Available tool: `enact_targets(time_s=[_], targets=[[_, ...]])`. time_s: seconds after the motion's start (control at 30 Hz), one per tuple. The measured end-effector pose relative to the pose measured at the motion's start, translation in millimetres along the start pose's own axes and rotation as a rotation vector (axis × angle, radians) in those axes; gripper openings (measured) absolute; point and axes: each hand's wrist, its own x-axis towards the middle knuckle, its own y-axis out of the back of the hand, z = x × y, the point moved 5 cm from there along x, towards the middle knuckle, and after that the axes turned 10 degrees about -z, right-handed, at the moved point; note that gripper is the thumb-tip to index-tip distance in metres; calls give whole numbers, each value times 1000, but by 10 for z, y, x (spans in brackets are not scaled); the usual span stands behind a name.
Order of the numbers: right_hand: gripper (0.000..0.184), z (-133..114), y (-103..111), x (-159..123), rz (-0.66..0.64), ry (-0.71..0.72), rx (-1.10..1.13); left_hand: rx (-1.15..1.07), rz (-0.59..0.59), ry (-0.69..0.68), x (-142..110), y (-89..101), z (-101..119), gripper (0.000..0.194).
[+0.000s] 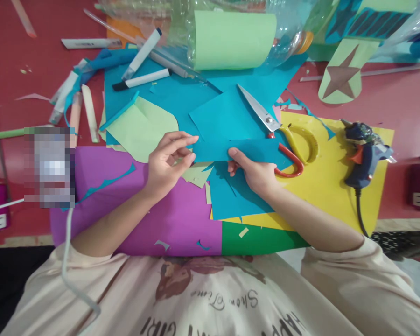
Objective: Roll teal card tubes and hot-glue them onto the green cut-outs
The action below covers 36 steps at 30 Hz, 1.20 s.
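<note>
My right hand (pixel 254 173) pinches a blue paper strip (pixel 210 150) near its middle, thumb on top and fingers beneath. The strip lies level above the sheets. At its left end is my left hand (pixel 170 161), with thumb and fingers apart; the fingertips reach the short edge, and I cannot tell whether they touch it. Just beyond the strip, scissors (pixel 266 116) with one yellow and one red handle lie with blades spread, partly behind the strip. Blue paper sheets (pixel 227 112) spread under both hands. A light green paper piece (pixel 143 126) rests beyond my left hand.
A glue gun (pixel 362 158) stands on yellow paper (pixel 322 196) at right. Purple paper (pixel 126 205) covers the near left. Several markers (pixel 143 53) lie at the back left. A plastic bottle with a green wrap (pixel 234 39) lies at the back. A blurred-out device (pixel 54 168) is far left.
</note>
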Motion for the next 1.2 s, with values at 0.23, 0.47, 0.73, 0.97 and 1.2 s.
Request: enact_targets(time_s=[0.23,0.47,0.73,0.97,1.2], targets=[[46,75,25,24,19,14,72,-82,-4,-22,12,0,30,14],[47,64,40,9,12,-10,1,11,-34,40,12,-36,25,10],[48,37,24,4,1,13,-30,57,-15,90,-3,-26,21,11],[48,24,14,8,-7,17,11,-50,-31,115,-2,-27,-8,27],[52,-63,-22,-6,-22,45,-13,-165,-88,112,16,-60,2,16]])
